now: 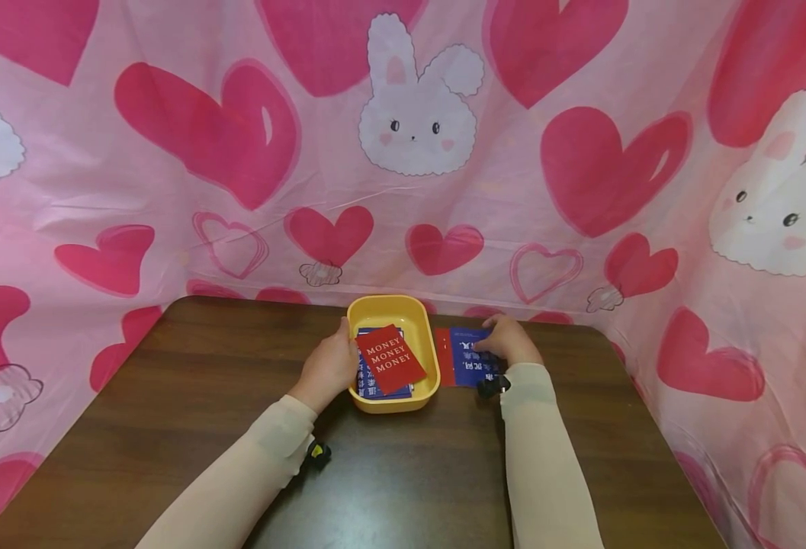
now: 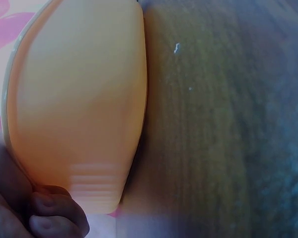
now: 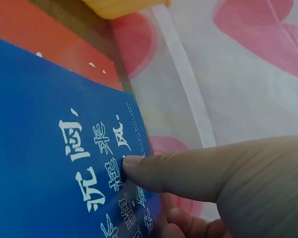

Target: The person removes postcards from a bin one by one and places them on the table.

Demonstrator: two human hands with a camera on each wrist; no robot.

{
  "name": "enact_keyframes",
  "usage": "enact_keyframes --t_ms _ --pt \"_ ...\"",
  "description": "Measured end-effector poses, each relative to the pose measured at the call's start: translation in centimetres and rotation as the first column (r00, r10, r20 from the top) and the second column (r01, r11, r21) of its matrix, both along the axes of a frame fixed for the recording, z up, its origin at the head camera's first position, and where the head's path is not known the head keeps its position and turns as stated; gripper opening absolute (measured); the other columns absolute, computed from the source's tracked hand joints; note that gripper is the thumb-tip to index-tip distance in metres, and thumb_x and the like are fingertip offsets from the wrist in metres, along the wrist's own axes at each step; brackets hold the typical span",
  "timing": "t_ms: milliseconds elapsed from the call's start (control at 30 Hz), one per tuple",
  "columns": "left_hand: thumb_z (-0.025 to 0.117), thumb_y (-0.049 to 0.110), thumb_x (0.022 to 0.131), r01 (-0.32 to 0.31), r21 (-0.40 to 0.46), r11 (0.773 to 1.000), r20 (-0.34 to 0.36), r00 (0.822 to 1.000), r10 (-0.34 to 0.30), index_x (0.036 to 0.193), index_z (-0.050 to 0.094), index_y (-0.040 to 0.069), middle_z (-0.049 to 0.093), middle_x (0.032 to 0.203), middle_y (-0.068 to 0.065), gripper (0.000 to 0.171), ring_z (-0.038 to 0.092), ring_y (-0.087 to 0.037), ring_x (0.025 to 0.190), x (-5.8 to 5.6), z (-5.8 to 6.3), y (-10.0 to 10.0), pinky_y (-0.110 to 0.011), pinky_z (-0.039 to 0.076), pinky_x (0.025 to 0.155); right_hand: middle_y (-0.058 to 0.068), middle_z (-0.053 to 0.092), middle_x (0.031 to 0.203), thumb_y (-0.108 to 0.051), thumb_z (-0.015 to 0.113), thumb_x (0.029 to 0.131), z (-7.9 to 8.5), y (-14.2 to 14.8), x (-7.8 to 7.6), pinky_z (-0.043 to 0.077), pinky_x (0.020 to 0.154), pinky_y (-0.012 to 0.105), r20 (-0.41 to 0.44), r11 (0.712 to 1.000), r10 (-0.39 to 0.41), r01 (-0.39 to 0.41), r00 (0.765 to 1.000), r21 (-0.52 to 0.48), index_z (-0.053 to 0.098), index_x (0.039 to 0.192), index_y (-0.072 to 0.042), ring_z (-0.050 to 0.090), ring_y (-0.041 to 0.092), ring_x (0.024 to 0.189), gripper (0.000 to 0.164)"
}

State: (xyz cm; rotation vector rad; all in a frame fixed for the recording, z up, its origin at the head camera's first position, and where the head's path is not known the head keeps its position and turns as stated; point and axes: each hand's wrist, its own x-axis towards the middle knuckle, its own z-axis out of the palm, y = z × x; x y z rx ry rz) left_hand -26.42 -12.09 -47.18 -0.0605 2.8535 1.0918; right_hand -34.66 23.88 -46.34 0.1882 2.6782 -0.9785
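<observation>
A yellow plastic basin (image 1: 389,311) stands near the far edge of the table, and my left hand (image 1: 329,362) grips its left side. Curled fingers (image 2: 57,218) show at the end of its outer wall in the left wrist view. Inside lies a red card (image 1: 396,366) printed "MONEY" in three rows, on top of blue cards (image 1: 368,390) with white characters. To the right, my right hand (image 1: 512,341) pinches a blue card (image 1: 466,362) with white characters, its thumb (image 3: 188,166) flat on the printed face. A red card (image 1: 446,366) sits partly beneath the blue one, beside the basin.
The dark wooden table (image 1: 403,480) extends toward me and to both sides. A pink curtain (image 1: 334,183) with hearts and rabbits hangs close behind the basin and along both sides. Dark wrist devices (image 1: 494,385) are strapped at my sleeves.
</observation>
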Motion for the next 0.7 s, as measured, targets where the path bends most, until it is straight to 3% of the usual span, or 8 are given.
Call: enact_keyframes --t_ms 133,333,467,700 --pt "0.05 0.03 0.121 0.004 -0.019 1.0 -0.016 1.0 -0.005 0.181 0.018 0.004 0.068 0.155 -0.022 0.073 0.078 -0.034 0.123 0.0 0.0 0.0 -0.058 0.063 0.11 0.029 0.069 0.144 -0.026 0.089 0.096 0.1 0.5 -0.5 0.054 0.119 0.063 -0.068 0.998 0.06 -0.06 0.996 0.002 0.064 0.146 0.0 0.067 0.045 0.126 0.062" --pt "0.051 0.031 0.121 -0.001 -0.015 1.0 -0.007 1.0 0.001 0.181 0.018 0.006 0.067 0.157 -0.022 0.073 0.077 -0.035 0.126 0.0 0.1 0.1 -0.058 0.063 0.111 0.03 0.07 0.143 -0.033 0.081 0.101 2.0 0.3 -0.1 0.054 0.117 0.062 -0.161 0.995 0.1 -0.098 0.982 0.02 0.069 0.14 -0.001 0.067 0.047 0.13 0.053" --pt "0.051 0.032 0.121 0.0 -0.011 1.0 -0.008 1.0 0.0 0.181 0.018 0.006 0.067 0.157 -0.021 0.073 0.078 -0.034 0.124 0.0 0.1 0.2 -0.057 0.063 0.11 0.028 0.069 0.145 -0.036 0.075 0.107 4.0 -1.3 0.6 0.055 0.118 0.062 -0.177 0.996 0.075 -0.082 0.981 -0.031 0.068 0.144 -0.004 0.068 0.046 0.13 0.049" --pt "0.052 0.032 0.121 -0.004 -0.006 1.0 -0.001 1.0 0.004 0.182 0.017 0.008 0.069 0.154 -0.02 0.074 0.078 -0.033 0.124 0.0 0.0 0.1 -0.057 0.064 0.108 0.02 0.079 0.124 -0.039 0.079 0.106 6.1 -6.0 1.5 0.066 0.096 0.047 -0.232 0.979 0.13 -0.162 0.964 -0.126 0.07 0.144 -0.005 0.081 0.045 0.112 0.052"
